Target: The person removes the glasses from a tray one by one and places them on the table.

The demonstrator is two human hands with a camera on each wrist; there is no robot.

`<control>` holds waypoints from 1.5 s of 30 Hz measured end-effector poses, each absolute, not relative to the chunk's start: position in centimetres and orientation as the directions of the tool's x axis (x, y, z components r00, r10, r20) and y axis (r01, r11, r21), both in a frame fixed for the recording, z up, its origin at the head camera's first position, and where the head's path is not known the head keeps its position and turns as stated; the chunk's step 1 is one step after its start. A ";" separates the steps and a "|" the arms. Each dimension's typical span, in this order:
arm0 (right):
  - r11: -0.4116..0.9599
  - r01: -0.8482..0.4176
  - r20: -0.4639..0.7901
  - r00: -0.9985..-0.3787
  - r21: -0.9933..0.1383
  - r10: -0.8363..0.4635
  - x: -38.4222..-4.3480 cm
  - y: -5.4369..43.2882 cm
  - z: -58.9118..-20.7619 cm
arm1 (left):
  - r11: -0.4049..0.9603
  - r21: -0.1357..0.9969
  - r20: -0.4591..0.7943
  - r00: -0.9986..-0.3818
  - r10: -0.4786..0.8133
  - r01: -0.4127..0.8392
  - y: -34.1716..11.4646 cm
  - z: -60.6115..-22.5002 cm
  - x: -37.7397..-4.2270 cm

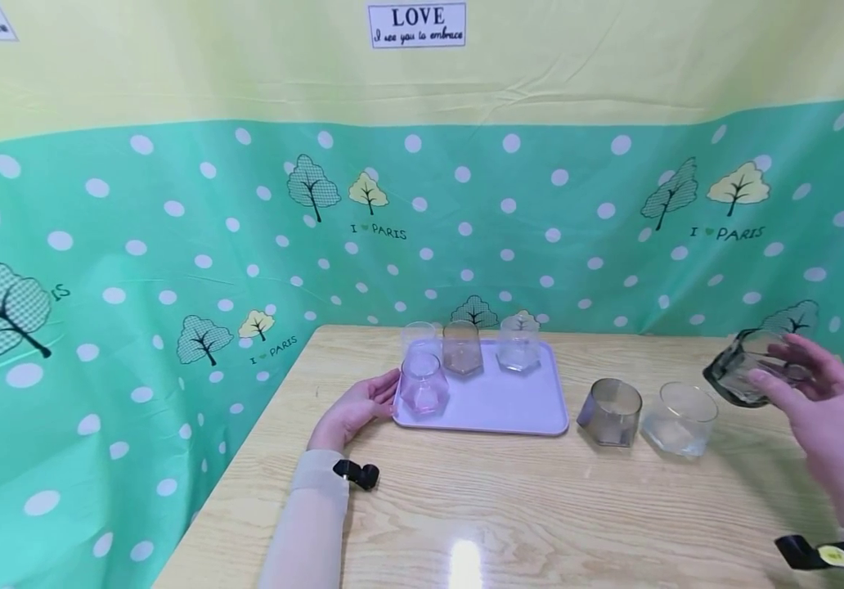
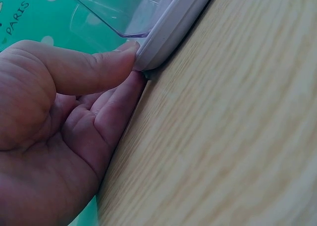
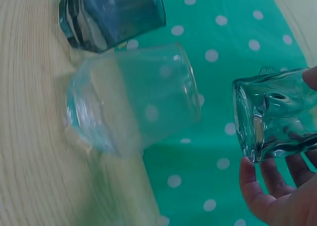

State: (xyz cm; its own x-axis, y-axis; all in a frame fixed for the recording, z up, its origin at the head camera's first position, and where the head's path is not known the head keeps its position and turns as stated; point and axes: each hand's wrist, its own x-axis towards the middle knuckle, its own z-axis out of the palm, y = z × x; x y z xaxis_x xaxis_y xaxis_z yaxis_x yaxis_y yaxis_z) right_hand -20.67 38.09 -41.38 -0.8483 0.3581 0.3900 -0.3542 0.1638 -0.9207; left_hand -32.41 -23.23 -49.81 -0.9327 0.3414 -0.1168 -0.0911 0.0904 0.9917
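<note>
My left hand pinches the left edge of the lilac tray; in the left wrist view its thumb lies at the rim and its fingers reach under. A pink glass stands on the tray close to that hand, with an amber glass and clear glasses behind it. My right hand grips a smoky grey glass, tilted on its side in the air at the right. In the right wrist view this glass shows its thick base, with fingers curled beneath it.
Between the tray and my right hand, a brown-tinted glass and a clear glass stand on the wooden table. A green dotted cloth hangs along the table's back edge and left side.
</note>
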 end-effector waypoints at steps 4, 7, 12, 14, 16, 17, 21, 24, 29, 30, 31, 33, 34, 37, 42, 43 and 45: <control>0.052 -0.410 0.395 -0.827 -0.911 0.401 -20.7 39.7 -42.4 | 0.098 0.991 -0.117 -0.933 0.340 -0.089 -23.2 -49.8 -32.5; 0.036 -0.441 0.417 -0.815 -0.897 0.403 -20.7 40.8 -43.4 | 0.099 0.991 -0.117 -0.932 0.343 -0.088 -23.2 -49.8 -32.6; 0.043 -0.404 0.395 -0.858 -0.914 0.329 -20.5 42.8 -45.0 | 0.088 0.992 -0.119 -0.932 0.342 -0.094 -23.1 -49.8 -32.6; 0.098 -0.345 0.359 -0.888 -0.933 0.288 -20.3 43.4 -45.7 | 0.086 0.992 -0.121 -0.932 0.340 -0.097 -23.2 -49.8 -32.6; 0.188 -0.284 0.325 -0.911 -0.940 0.254 -20.3 43.9 -46.2 | 0.086 0.991 -0.124 -0.932 0.341 -0.100 -23.1 -49.8 -32.6; 0.231 -0.259 0.312 -0.920 -0.938 0.235 -20.3 44.1 -46.5 | 0.087 0.991 -0.125 -0.932 0.341 -0.101 -23.1 -49.7 -32.7; 0.329 -0.216 0.281 -0.946 -0.919 0.163 -20.4 44.9 -47.5 | 0.090 0.991 -0.125 -0.932 0.341 -0.100 -23.1 -49.7 -32.7; 0.358 -0.208 0.263 -0.958 -0.910 0.112 -20.6 45.3 -48.1 | 0.097 0.990 -0.125 -0.933 0.336 -0.098 -23.2 -49.7 -32.7; 0.426 -0.193 0.243 -0.968 -0.884 0.065 -20.8 45.4 -48.8 | 0.104 0.990 -0.128 -0.935 0.330 -0.098 -23.2 -49.7 -32.6; 0.437 -0.192 0.242 -0.968 -0.879 0.060 -20.8 45.4 -48.9 | 0.105 0.990 -0.128 -0.935 0.329 -0.099 -23.2 -49.7 -32.6; 0.453 -0.192 0.244 -0.968 -0.871 0.058 -20.8 45.4 -49.1 | 0.104 0.990 -0.129 -0.936 0.328 -0.100 -23.2 -49.7 -32.6; 0.473 -0.191 0.246 -0.968 -0.860 0.055 -20.9 45.3 -49.3 | 0.104 0.989 -0.131 -0.936 0.326 -0.103 -23.2 -49.7 -32.6; 0.484 -0.196 0.252 -0.966 -0.853 0.054 -20.9 45.3 -49.4 | 0.104 0.989 -0.133 -0.937 0.324 -0.104 -23.2 -49.7 -32.6; 0.523 -0.209 0.274 -0.960 -0.826 0.050 -21.0 45.1 -49.5 | 0.102 0.989 -0.134 -0.938 0.319 -0.107 -23.2 -49.7 -32.6; 0.561 -0.211 0.286 -0.957 -0.800 0.047 -21.1 45.0 -49.7 | 0.102 0.990 -0.129 -0.937 0.324 -0.101 -23.2 -49.8 -32.5; 0.565 -0.205 0.280 -0.959 -0.799 0.049 -21.1 45.0 -49.7 | 0.101 0.990 -0.129 -0.937 0.326 -0.101 -23.2 -49.9 -32.5; 0.568 -0.190 0.270 -0.961 -0.801 0.059 -21.0 45.0 -49.8 | 0.103 0.990 -0.127 -0.936 0.328 -0.098 -23.2 -50.0 -32.5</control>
